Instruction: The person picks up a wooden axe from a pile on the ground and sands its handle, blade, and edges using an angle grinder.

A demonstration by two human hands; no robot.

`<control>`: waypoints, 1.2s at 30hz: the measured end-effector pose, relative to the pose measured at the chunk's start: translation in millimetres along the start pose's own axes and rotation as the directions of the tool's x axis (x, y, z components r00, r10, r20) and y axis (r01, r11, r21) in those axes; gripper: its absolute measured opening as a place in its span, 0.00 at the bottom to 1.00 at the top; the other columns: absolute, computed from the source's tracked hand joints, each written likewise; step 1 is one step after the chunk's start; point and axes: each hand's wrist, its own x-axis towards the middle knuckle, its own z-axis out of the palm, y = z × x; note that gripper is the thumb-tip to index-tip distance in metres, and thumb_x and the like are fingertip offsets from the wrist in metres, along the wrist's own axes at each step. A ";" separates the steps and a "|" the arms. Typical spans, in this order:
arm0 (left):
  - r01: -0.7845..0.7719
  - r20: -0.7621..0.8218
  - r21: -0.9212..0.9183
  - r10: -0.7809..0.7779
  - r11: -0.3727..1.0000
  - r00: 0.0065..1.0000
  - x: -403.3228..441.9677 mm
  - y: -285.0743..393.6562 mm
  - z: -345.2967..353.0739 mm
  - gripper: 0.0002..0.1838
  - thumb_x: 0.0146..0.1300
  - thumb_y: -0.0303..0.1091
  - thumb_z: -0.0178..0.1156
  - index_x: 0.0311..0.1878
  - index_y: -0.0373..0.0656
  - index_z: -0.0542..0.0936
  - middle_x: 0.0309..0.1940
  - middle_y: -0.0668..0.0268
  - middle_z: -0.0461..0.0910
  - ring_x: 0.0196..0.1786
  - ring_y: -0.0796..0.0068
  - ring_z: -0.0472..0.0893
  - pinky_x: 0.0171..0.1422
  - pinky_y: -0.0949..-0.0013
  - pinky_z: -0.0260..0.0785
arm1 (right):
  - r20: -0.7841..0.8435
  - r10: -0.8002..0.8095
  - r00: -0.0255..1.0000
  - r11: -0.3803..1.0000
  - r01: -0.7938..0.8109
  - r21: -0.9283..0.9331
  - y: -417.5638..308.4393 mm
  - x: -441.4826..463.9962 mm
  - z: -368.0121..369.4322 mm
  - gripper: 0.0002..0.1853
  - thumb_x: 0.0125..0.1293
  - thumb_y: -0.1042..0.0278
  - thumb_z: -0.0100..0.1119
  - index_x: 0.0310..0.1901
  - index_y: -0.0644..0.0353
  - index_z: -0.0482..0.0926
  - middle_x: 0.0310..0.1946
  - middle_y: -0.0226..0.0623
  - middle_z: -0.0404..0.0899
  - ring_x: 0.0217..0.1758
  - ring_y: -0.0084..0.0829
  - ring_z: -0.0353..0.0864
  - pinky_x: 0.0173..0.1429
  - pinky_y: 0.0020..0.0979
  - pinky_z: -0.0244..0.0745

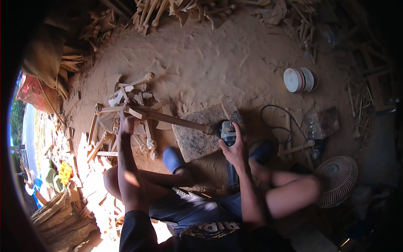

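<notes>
My left hand (127, 122) is closed round one end of a long wooden piece (176, 120), which slants down to the right. The far end of that piece touches or nearly touches the head of an angle grinder (228, 132). Wrapped round the grinder body is my right hand (236, 147), just right of a speckled stone slab (189, 140). The grinder's disc is dark and blurred. Beside and behind my left hand lies a pile of carved wooden pieces (150, 136).
A white bucket (294, 80) lies on its side at the upper right. A round fan (337, 181) and a dark block (322, 123) are at the right, with a black cable (289, 112) nearby. More wooden pieces (153, 10) are heaped along the top. Sacking (63, 218) lies lower left.
</notes>
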 end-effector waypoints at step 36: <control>0.126 -0.002 0.953 -0.408 0.277 0.913 -26.1 -85.5 113.0 0.14 0.63 0.44 0.68 0.50 0.50 0.89 0.52 0.53 0.88 0.57 0.54 0.89 0.49 0.55 0.83 | -0.204 -0.109 0.973 0.963 0.155 0.222 -13.1 -14.7 -36.6 0.44 0.63 0.66 0.78 0.78 0.59 0.64 0.71 0.48 0.73 0.72 0.41 0.74 0.76 0.41 0.70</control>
